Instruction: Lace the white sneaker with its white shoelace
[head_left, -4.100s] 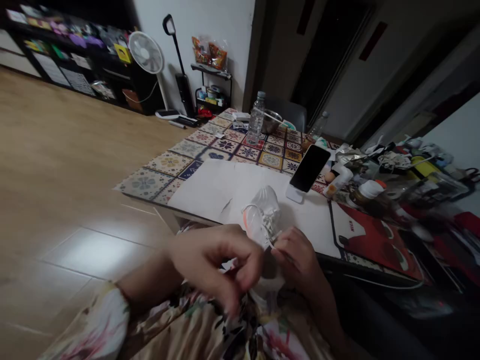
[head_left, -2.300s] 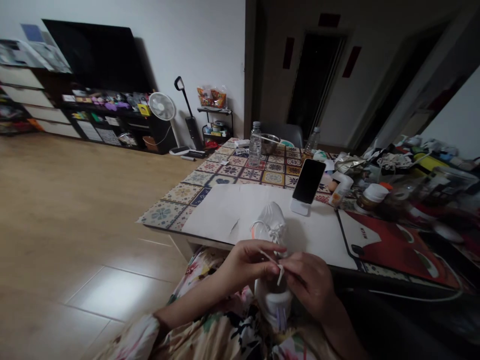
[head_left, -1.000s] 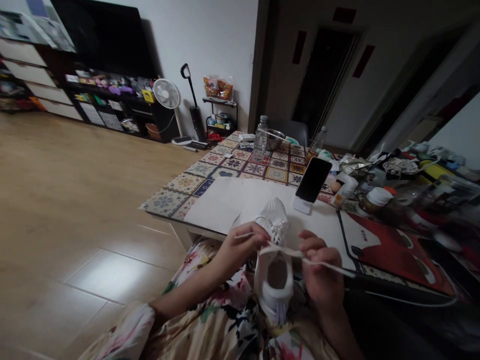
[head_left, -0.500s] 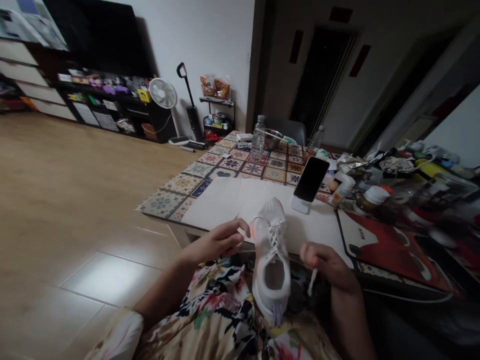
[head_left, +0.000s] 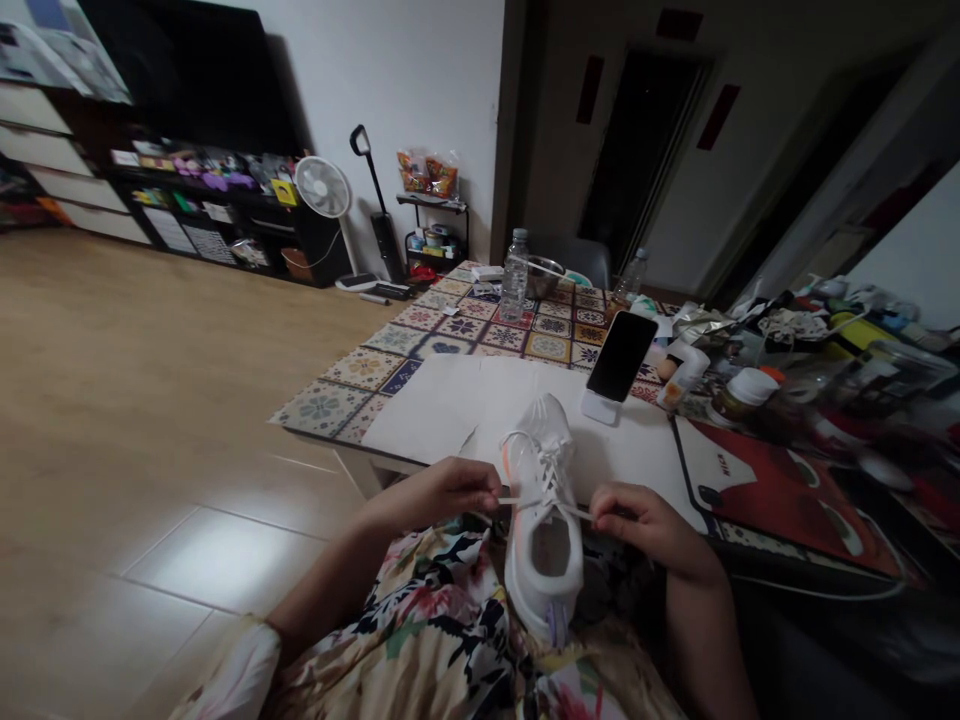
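A white sneaker with an orange patch on its side rests between my hands, toe pointing away on the table edge and heel toward my lap. Its white lace is crossed up the front. On the left of the shoe, my left hand is closed on one end of the shoelace, which runs taut from the top of the lacing. My right hand pinches the other lace end on the right side. Both ends stretch sideways, roughly level, just above the shoe opening.
White paper covers the table's near part. A phone leans on a white stand beyond the shoe. Right of it lie a red-and-white folder and many jars and packages. A plastic bottle and a metal bowl stand farther back.
My left hand has gone from loosely curled to gripping a lace end. My right hand's lace end, which hung down, is now pulled out sideways. The shoe stays in place.
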